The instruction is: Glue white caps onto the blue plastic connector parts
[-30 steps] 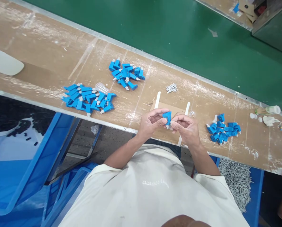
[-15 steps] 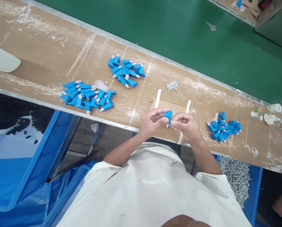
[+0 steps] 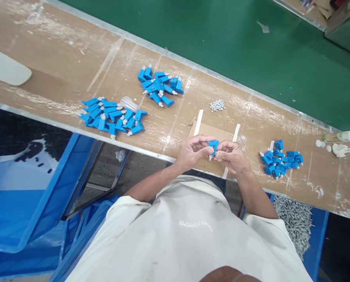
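Blue part point(image 3: 213, 145) pinched between thumb and fingers of nearly closed left hand point(image 3: 194, 152); fingertips of right hand point(image 3: 233, 156) drawn together at the part's edge, hold unclear; small grey pieces point(image 3: 217, 105) beyond both.

Right grip point(image 3: 235, 157) apparently touches left grip's point(image 3: 191, 153) blue piece point(image 3: 213, 145).

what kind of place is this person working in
Probably a factory workshop: heaps of blue plastic pieces lie on a long brown work table, and a blue plastic bin near it holds loose grey parts.
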A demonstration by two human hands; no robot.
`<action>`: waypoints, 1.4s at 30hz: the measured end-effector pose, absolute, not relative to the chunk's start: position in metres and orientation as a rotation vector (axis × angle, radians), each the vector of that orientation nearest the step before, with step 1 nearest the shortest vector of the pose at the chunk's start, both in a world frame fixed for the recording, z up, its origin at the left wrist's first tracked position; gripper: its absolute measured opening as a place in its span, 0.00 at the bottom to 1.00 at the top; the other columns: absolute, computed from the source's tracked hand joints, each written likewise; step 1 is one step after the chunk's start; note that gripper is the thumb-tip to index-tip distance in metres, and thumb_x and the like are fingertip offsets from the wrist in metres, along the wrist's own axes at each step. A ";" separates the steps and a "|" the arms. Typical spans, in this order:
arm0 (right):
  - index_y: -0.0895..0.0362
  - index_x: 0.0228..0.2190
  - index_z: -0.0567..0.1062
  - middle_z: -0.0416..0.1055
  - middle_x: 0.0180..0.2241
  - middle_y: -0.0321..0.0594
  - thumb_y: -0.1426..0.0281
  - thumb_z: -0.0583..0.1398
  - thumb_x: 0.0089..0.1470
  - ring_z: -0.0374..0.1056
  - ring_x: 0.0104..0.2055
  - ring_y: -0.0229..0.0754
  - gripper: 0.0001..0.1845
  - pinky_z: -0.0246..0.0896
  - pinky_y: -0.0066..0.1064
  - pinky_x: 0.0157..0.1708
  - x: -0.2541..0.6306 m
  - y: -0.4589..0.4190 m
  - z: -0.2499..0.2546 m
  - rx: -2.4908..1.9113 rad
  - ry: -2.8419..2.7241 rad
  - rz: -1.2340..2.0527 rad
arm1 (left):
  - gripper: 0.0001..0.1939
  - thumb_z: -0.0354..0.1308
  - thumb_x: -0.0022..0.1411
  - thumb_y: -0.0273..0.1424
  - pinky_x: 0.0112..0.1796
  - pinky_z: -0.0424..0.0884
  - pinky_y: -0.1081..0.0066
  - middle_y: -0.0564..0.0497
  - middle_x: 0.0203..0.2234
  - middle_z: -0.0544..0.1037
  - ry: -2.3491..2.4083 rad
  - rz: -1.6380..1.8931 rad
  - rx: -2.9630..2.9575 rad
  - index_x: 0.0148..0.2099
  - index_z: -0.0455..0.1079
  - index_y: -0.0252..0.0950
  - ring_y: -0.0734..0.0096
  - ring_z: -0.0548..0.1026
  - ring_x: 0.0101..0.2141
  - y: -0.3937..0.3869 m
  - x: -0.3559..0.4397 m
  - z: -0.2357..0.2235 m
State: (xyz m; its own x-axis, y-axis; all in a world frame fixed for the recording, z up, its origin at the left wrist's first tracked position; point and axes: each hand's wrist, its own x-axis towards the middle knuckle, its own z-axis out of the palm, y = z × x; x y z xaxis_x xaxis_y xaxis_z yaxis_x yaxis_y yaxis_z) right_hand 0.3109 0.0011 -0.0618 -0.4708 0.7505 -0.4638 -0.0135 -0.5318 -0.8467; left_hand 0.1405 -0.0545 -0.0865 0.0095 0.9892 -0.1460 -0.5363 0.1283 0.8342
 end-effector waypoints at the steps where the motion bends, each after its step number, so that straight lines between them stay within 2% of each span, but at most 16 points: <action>1: 0.55 0.24 0.80 0.77 0.20 0.35 0.57 0.82 0.27 0.72 0.21 0.36 0.25 0.67 0.24 0.21 0.311 0.002 -0.061 -1.224 -1.118 2.036 | 0.29 0.79 0.46 0.46 0.30 0.75 0.72 0.49 0.28 0.82 0.889 1.337 0.706 0.45 0.81 0.33 0.71 0.79 0.26 -0.053 0.138 -0.085; 4: 0.55 0.28 0.82 0.78 0.23 0.36 0.56 0.82 0.29 0.71 0.21 0.35 0.26 0.66 0.24 0.19 0.314 0.006 -0.054 -1.270 -1.130 1.992 | 0.29 0.77 0.50 0.48 0.32 0.76 0.72 0.49 0.28 0.82 1.043 1.349 0.872 0.46 0.81 0.33 0.71 0.79 0.27 -0.037 0.122 -0.084; 7: 0.55 0.30 0.82 0.77 0.23 0.35 0.56 0.81 0.31 0.69 0.21 0.34 0.26 0.64 0.23 0.17 0.323 0.011 -0.045 -1.293 -1.170 1.925 | 0.27 0.72 0.55 0.48 0.37 0.77 0.71 0.49 0.32 0.83 1.439 1.457 1.036 0.49 0.80 0.34 0.69 0.80 0.31 -0.008 0.087 -0.091; 12: 0.55 0.27 0.82 0.73 0.21 0.32 0.55 0.81 0.30 0.63 0.19 0.31 0.25 0.57 0.22 0.15 0.347 0.008 -0.051 -1.333 -1.186 1.800 | 0.28 0.65 0.63 0.49 0.44 0.78 0.61 0.43 0.39 0.84 1.933 1.495 1.133 0.58 0.75 0.36 0.62 0.82 0.36 0.020 0.025 -0.106; 16: 0.55 0.30 0.82 0.72 0.20 0.33 0.53 0.76 0.39 0.64 0.20 0.35 0.22 0.59 0.27 0.19 0.370 -0.003 -0.059 -1.518 -1.379 1.588 | 0.27 0.60 0.65 0.51 0.45 0.78 0.59 0.43 0.39 0.84 2.033 1.469 1.105 0.54 0.77 0.36 0.59 0.82 0.37 -0.010 0.042 -0.106; 18: 0.56 0.30 0.82 0.76 0.23 0.37 0.56 0.73 0.45 0.70 0.25 0.40 0.17 0.65 0.31 0.25 0.386 0.002 -0.059 -1.697 -1.614 1.358 | 0.25 0.61 0.61 0.51 0.44 0.78 0.61 0.45 0.37 0.84 1.996 1.367 1.100 0.50 0.78 0.36 0.60 0.82 0.38 -0.029 0.063 -0.105; 20: 0.56 0.31 0.83 0.81 0.30 0.42 0.62 0.69 0.51 0.76 0.35 0.47 0.10 0.70 0.36 0.37 0.413 0.021 -0.055 -1.952 -1.820 0.852 | 0.26 0.62 0.59 0.50 0.39 0.78 0.64 0.47 0.34 0.83 1.881 1.245 1.046 0.48 0.79 0.35 0.63 0.81 0.33 -0.041 0.083 -0.106; 22: 0.56 0.39 0.84 0.82 0.38 0.47 0.67 0.65 0.54 0.77 0.44 0.53 0.11 0.70 0.41 0.47 0.451 0.045 -0.049 -2.224 -1.782 0.298 | 0.27 0.63 0.56 0.51 0.35 0.78 0.66 0.47 0.32 0.83 1.747 1.172 1.007 0.48 0.79 0.34 0.65 0.80 0.31 -0.046 0.098 -0.107; 23: 0.56 0.43 0.83 0.82 0.43 0.49 0.70 0.65 0.54 0.76 0.48 0.55 0.14 0.70 0.42 0.49 0.470 0.056 -0.047 -2.305 -1.758 0.167 | 0.28 0.63 0.55 0.51 0.35 0.77 0.67 0.47 0.31 0.83 1.694 1.152 0.997 0.47 0.79 0.33 0.66 0.80 0.30 -0.046 0.104 -0.106; 25: 0.58 0.46 0.82 0.81 0.46 0.51 0.71 0.66 0.51 0.76 0.48 0.54 0.18 0.71 0.42 0.49 0.503 0.075 -0.043 -2.396 -1.763 0.235 | 0.29 0.64 0.54 0.52 0.34 0.77 0.67 0.48 0.31 0.82 1.631 1.137 0.988 0.47 0.79 0.33 0.66 0.79 0.29 -0.045 0.112 -0.104; 27: 0.59 0.45 0.82 0.82 0.42 0.48 0.72 0.68 0.48 0.77 0.42 0.50 0.20 0.73 0.38 0.44 0.522 0.085 -0.044 -2.422 -1.804 0.452 | 0.29 0.65 0.53 0.52 0.34 0.78 0.67 0.48 0.31 0.82 1.611 1.140 0.977 0.47 0.79 0.33 0.67 0.79 0.30 -0.044 0.115 -0.101; 30: 0.58 0.42 0.83 0.83 0.35 0.42 0.75 0.69 0.45 0.76 0.34 0.44 0.18 0.72 0.34 0.38 0.530 0.089 -0.053 -2.398 -1.851 0.571 | 0.28 0.66 0.53 0.51 0.34 0.78 0.68 0.47 0.31 0.83 1.593 1.171 0.961 0.46 0.79 0.34 0.68 0.79 0.30 -0.045 0.115 -0.098; 33: 0.57 0.36 0.83 0.82 0.33 0.40 0.75 0.67 0.46 0.76 0.36 0.45 0.13 0.71 0.34 0.40 0.526 0.087 -0.060 -2.351 -1.872 0.538 | 0.27 0.67 0.54 0.52 0.31 0.77 0.70 0.48 0.30 0.82 1.548 1.211 0.960 0.45 0.79 0.34 0.69 0.79 0.28 -0.048 0.117 -0.097; 36: 0.57 0.33 0.83 0.81 0.31 0.40 0.72 0.65 0.49 0.76 0.37 0.48 0.07 0.71 0.37 0.42 0.519 0.085 -0.058 -2.296 -1.881 0.489 | 0.25 0.67 0.58 0.51 0.29 0.76 0.71 0.49 0.28 0.82 1.471 1.269 1.002 0.44 0.80 0.34 0.71 0.78 0.26 -0.054 0.125 -0.091; 39: 0.58 0.35 0.83 0.80 0.31 0.41 0.67 0.66 0.51 0.76 0.36 0.47 0.09 0.72 0.39 0.42 0.495 0.072 -0.051 -2.080 -1.795 0.551 | 0.23 0.65 0.62 0.50 0.30 0.77 0.71 0.49 0.26 0.81 1.329 1.270 1.078 0.43 0.80 0.35 0.71 0.78 0.25 -0.062 0.139 -0.083; 42: 0.56 0.39 0.83 0.82 0.35 0.42 0.60 0.72 0.48 0.76 0.36 0.44 0.17 0.75 0.38 0.41 0.445 0.042 -0.044 -1.651 -1.702 0.875 | 0.24 0.65 0.65 0.49 0.35 0.80 0.69 0.44 0.36 0.84 1.148 1.233 1.129 0.51 0.80 0.35 0.67 0.83 0.32 -0.067 0.158 -0.076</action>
